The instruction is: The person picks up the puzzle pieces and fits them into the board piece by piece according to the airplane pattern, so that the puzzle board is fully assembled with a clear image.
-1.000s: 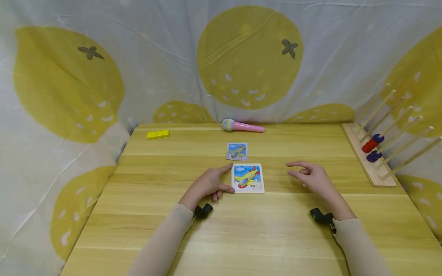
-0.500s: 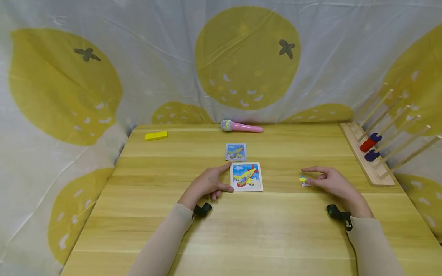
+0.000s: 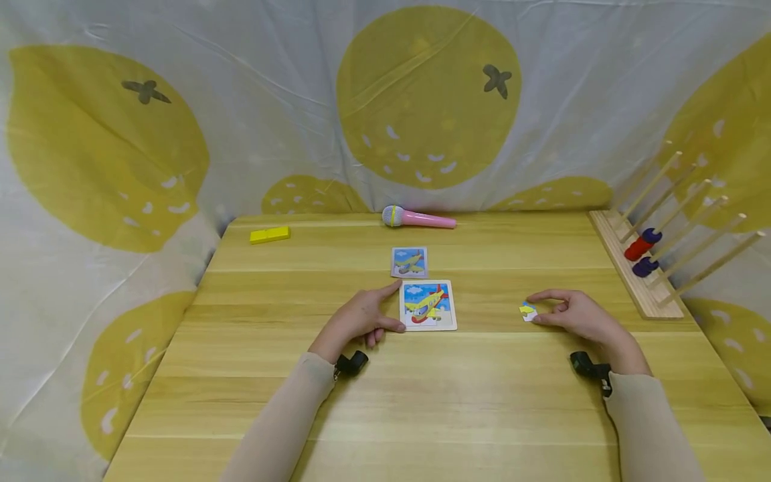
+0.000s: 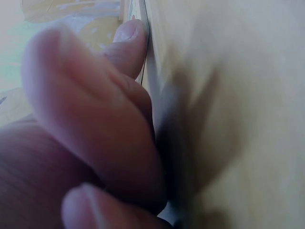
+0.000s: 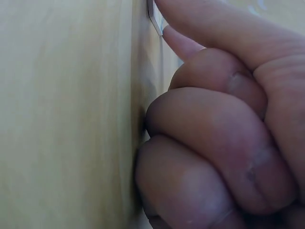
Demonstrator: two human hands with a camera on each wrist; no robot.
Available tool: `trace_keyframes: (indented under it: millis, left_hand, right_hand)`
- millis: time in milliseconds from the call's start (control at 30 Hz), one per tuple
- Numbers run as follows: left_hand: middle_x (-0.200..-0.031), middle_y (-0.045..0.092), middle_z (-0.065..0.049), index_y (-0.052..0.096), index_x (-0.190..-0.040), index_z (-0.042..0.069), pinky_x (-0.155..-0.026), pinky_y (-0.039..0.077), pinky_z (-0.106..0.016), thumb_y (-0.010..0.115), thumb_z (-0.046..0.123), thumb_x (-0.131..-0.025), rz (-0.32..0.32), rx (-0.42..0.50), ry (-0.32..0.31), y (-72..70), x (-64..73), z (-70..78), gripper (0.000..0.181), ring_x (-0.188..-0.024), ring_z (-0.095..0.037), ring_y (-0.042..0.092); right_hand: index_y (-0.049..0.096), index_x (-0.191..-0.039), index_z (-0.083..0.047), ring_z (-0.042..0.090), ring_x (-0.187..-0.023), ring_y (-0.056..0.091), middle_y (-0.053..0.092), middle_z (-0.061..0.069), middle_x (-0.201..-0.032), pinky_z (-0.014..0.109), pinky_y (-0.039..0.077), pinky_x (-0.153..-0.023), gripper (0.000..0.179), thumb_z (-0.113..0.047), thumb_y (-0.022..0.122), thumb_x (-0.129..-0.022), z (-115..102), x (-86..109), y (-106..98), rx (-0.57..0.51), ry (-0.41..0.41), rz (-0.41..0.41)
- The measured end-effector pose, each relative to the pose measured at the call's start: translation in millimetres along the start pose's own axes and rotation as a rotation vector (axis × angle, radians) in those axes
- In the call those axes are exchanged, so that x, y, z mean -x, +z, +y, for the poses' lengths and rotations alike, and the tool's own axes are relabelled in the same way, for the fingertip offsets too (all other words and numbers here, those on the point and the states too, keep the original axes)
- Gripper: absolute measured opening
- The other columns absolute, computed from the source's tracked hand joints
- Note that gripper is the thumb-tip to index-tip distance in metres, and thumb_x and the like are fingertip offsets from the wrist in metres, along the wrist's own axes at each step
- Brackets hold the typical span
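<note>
In the head view, a small square jigsaw puzzle point(image 3: 428, 306) with a yellow airplane picture and a pale border lies on the table. My left hand point(image 3: 357, 314) holds it along its left side, index fingertip at the far corner and thumb at the near one. A pale patch shows low in the picture. To the right, my right hand point(image 3: 576, 321) pinches a small yellow, blue and white puzzle piece point(image 3: 528, 312) between thumb and index finger, close to the tabletop. Its other fingers are curled, as the right wrist view shows. Just behind the puzzle lies a matching airplane picture card point(image 3: 409, 262).
A pink toy microphone point(image 3: 419, 218) lies at the table's back edge. Yellow blocks point(image 3: 270, 235) sit at the back left. On the right stands a wooden peg rack point(image 3: 638, 264) with upright dowels and a few red and purple rings. A lemon-print cloth point(image 3: 289, 100) hangs behind the table.
My right hand has moved to the right and now has the puzzle piece between its fingertips; the piece has turned slightly. The left hand stays at the puzzle's left side.
</note>
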State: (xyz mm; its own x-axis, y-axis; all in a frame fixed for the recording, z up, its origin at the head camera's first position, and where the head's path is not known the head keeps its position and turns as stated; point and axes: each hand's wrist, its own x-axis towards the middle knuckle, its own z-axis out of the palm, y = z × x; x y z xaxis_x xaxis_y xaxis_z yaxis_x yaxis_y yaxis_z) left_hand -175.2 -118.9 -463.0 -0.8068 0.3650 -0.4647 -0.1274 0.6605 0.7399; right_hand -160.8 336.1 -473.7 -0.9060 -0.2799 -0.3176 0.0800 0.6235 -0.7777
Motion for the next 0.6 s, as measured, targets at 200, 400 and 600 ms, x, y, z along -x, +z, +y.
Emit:
trace_keyframes:
  millis: [200, 400, 600]
  left_hand:
    - [-0.053, 0.060, -0.004, 0.025, -0.168, 0.043, -0.043, 0.056, -0.032, 0.089, 0.037, -0.086, -0.004, -0.003, 0.005, -1.8, -1.7, 0.5, 0.104, -0.041, -0.016, 0.056]
    - [-0.053, 0.060, -0.004, 0.025, -0.168, 0.044, -0.043, 0.055, -0.031, 0.089, 0.037, -0.087, -0.004, 0.009, -0.008, -3.9, -2.0, 1.2, 0.103, -0.042, -0.015, 0.056]
    - [-0.052, 0.059, -0.004, 0.025, -0.168, 0.044, -0.043, 0.056, -0.032, 0.089, 0.034, -0.087, -0.012, 0.023, -0.010, -2.0, -0.3, 0.6, 0.104, -0.042, -0.015, 0.056]
  right_hand:
    - [0.069, -0.136, -0.008, 0.005, -0.052, 0.032, 0.040, -0.008, -0.062, 0.023, 0.034, -0.049, 0.048, -0.032, 0.080, -0.097, -1, -3.7, 0, 0.042, 0.004, 0.023]
    - [0.073, -0.124, -0.009, 0.007, -0.055, 0.033, 0.040, -0.006, -0.065, 0.026, 0.032, -0.051, 0.041, -0.038, 0.080, -0.096, -6, -5.7, 4, 0.125, -0.026, 0.070]
    - [0.074, -0.117, -0.010, 0.006, -0.054, 0.032, 0.042, -0.005, -0.066, 0.024, 0.031, -0.050, 0.036, -0.038, 0.080, -0.096, -22, -7.2, 22, 0.187, -0.117, 0.104]
